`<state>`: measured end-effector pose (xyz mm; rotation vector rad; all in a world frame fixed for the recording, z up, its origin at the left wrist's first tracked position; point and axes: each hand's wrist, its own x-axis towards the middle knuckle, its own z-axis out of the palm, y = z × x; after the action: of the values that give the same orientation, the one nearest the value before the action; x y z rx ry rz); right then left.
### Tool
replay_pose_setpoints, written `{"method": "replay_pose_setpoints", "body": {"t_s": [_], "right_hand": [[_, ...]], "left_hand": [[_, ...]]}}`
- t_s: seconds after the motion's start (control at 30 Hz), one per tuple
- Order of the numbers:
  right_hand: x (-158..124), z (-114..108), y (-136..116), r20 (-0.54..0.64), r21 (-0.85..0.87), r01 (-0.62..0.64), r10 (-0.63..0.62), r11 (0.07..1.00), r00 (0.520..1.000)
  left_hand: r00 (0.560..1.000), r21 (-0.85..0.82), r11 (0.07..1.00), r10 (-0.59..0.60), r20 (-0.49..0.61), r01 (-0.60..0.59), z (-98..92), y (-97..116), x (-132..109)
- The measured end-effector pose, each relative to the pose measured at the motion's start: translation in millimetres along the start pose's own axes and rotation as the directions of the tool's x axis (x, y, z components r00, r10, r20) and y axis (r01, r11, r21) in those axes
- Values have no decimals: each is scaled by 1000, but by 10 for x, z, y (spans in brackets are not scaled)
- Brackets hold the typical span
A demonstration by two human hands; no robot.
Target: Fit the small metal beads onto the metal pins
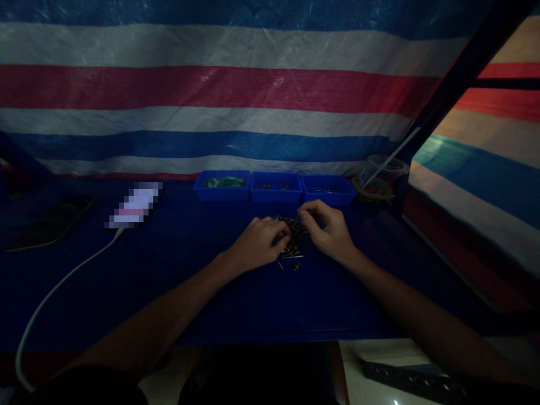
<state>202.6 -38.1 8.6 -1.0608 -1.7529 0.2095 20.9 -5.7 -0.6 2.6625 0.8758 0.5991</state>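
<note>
Blue tabletop (253, 309), striped sheet (236, 84) behind. Left hand (262, 241) curled at small metal bits (296, 229) piled before blue trays (276, 194); right hand (327, 228) pinched narrow beside pile. Cannot tell what either holds. Seems picking-through step; next needs careful pinch.

Text, labels, brands, numbers, signs: none legible. Phone (135, 203): display lit but pixelated; content unreadable. Bins (276, 195): no readable marking on the visible walls. Striped sheet (236, 87): no readable lettering.
</note>
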Motion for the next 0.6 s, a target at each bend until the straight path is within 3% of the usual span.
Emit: {"method": "replay_pose_setpoints", "body": {"t_s": [0.07,0.13,0.2,0.33,0.47,0.6], "right_hand": [[94,-56,-74,-162,-105,156,-172,982,972],[262,-121,-141,-288,-217,251,-308,943,907],[456,-160,-150,-316,-282,265,-350,922,882],[597,-106,94,-123,-349,184,-239,919,963],[282,-5,376,45,-391,99,-88,915,995],[82,-15,341,-58,-326,33,-55,945,997]], "left_hand": [[999,19,1000,-1,50,0,-54,-7,-2],[998,32,999,2,67,-4,-96,5,-6],[997,39,999,17,71,-19,-115,33,-14],[993,70,996,54,100,-61,-102,93,-37],[983,133,985,90,161,-112,-90,112,-68],[981,160,979,101,168,-128,-77,103,-77]]}}
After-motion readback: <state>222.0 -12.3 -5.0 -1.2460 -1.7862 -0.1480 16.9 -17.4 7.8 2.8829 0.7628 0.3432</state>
